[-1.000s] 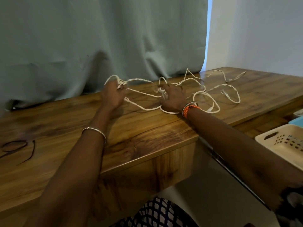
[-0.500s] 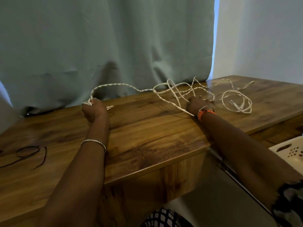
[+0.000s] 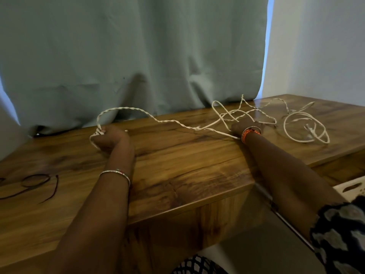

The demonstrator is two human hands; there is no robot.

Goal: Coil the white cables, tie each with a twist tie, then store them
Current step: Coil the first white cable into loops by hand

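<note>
Head view, looking forward and down. Left hand, at about 9 o'clock from centre, is curled into a fist round several turns of the white cable. Right hand, at about 2 o'clock, is pressed onto the tangle with its back to the camera; whether its fingers are curled round a strand cannot be told. Between the hands one twisted strand is arched clear of the worktop, its long axis running from 9 towards 3 o'clock. Loose loops are spread beyond the right hand toward 2 o'clock, one free end pointing to the far right corner. Even coiling is judged to call for slack fed through the right hand while turns are laid alike, crossings being freed first. Dark twist ties lie at 8 o'clock.
</note>
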